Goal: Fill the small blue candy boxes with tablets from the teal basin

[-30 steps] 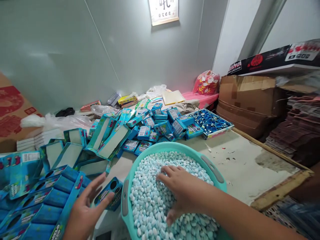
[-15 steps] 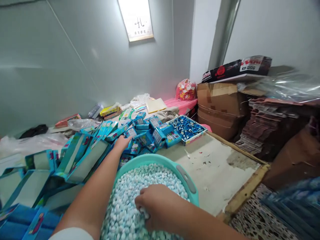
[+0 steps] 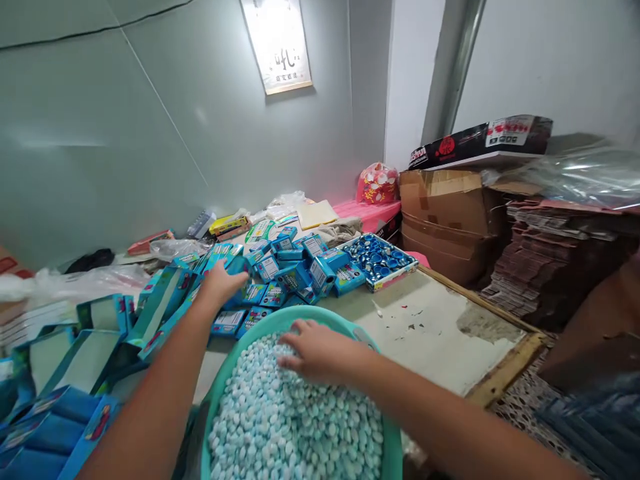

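Observation:
A turquoise tub (image 3: 393,433) full of small pale blue and white pellets (image 3: 265,413) stands in front of me. My right hand (image 3: 320,350) is over the pellets near the far rim, palm down, fingers apart. Beyond the tub's left side, my left hand (image 3: 220,285) reaches among small blue cartons, at the end of a row of upright ones (image 3: 220,252). Its thumb and index finger are spread with blue carton between them; the other fingers are hidden, and a firm grip does not show. Printed blue cartons (image 3: 295,275) lie heaped to its right.
A shallow tray (image 3: 381,260) of shiny blue round pieces sits behind the tub. Larger open blue boxes (image 3: 95,347) crowd the left. Brown cartons (image 3: 443,207) and stacked flat cardboard (image 3: 545,247) stand at right. The worn board's wooden edge (image 3: 520,363) runs along the right.
My left hand has moved left, from the carton heap to the upright row. My right hand has lifted and moved away from me, its curled fingers now spread. The view has shifted slightly.

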Demonstrator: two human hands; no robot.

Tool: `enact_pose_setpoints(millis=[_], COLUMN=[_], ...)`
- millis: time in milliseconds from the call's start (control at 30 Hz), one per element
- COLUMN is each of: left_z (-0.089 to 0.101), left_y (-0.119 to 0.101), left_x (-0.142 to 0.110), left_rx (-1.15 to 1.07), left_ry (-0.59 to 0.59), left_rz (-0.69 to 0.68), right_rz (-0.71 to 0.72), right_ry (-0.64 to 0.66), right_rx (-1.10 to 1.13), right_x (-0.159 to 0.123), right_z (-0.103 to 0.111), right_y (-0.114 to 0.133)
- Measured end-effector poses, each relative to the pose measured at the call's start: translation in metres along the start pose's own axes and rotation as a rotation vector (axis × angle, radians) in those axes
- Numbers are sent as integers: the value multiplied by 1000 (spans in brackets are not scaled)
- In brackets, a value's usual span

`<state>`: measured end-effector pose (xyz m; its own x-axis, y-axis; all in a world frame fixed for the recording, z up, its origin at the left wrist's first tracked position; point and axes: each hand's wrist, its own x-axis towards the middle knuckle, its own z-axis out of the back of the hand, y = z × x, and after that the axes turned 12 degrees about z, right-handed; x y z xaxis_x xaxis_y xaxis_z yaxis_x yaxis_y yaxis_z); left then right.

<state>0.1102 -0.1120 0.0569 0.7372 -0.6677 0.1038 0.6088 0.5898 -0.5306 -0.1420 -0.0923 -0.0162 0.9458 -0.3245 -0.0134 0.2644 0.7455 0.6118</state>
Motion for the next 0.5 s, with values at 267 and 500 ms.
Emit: enact_pose_setpoints(millis=[267,500], left_z=[23,-29], left_y=[35,50], left_x=[-153,-154], left_rx=[-965,-1070], left_ry=[-87,184], left_rz=[133,335], right_rz=[40,149], right_ry=[185,223], right_rx=[12,17], right_x=[34,8], right_z=[0,-9], right_y=[-24,-13])
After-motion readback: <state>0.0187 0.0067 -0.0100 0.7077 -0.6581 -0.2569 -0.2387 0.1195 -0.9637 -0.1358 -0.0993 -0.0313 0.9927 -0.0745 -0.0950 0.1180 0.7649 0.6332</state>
